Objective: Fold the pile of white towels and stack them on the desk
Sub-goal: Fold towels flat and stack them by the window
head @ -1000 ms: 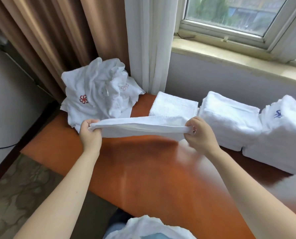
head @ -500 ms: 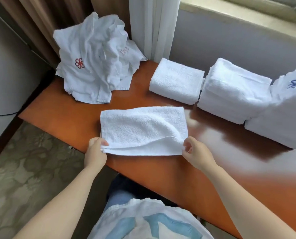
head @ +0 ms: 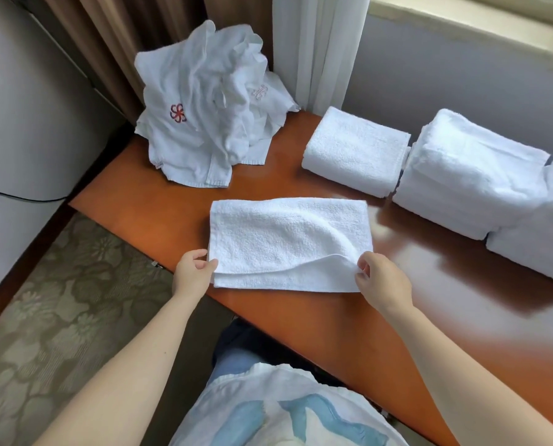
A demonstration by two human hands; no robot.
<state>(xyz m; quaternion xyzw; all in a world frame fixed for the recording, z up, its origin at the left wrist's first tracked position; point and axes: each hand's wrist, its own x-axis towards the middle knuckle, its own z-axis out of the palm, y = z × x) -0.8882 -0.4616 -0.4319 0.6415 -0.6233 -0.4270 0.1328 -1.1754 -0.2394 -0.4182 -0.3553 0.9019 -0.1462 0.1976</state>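
A white towel point(head: 288, 243), folded once, lies flat near the front edge of the orange-brown desk point(head: 349, 323). My left hand point(head: 193, 273) pinches its near left corner. My right hand point(head: 380, 280) pinches the near right corner, where the top layer is lifted a little. A crumpled pile of white towels point(head: 204, 107) with a red flower mark sits at the desk's back left. One folded towel point(head: 354, 152) lies at the back middle. A stack of folded towels point(head: 465, 175) stands to its right.
Another white stack point(head: 545, 243) runs off the right edge. Curtains point(head: 317, 49) hang behind the desk and a window sill is at top right. A grey appliance point(head: 20, 101) stands left of the desk over patterned carpet point(head: 59, 300).
The towel, held stretched in the air a second ago, now lies flat on the desk. Both hands came down toward the near edge and still pinch its corners.
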